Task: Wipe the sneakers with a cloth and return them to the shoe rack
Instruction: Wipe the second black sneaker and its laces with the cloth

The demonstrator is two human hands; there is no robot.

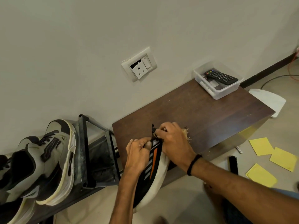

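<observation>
Head view: hands (140, 150) (172, 140) on sneaker (152, 165) over table (194, 113) edge.

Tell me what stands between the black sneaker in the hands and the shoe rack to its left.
Nothing visible lies between the black sneaker and the shoe rack. Grey sneakers already sit on its top tier.

Black sneaker (152, 165): orange and grey side stripes, white sole. Heel toward 12 o'clock, toe toward 7, overhanging the edge of the table (194, 113).
Cloth (186, 135): beige, frayed, at 2 o'clock of the heel, mostly covered.
Shoe rack (84, 151): dark metal frame at 9 o'clock of that sneaker, with grey-black sneakers (53, 159) on top.
</observation>
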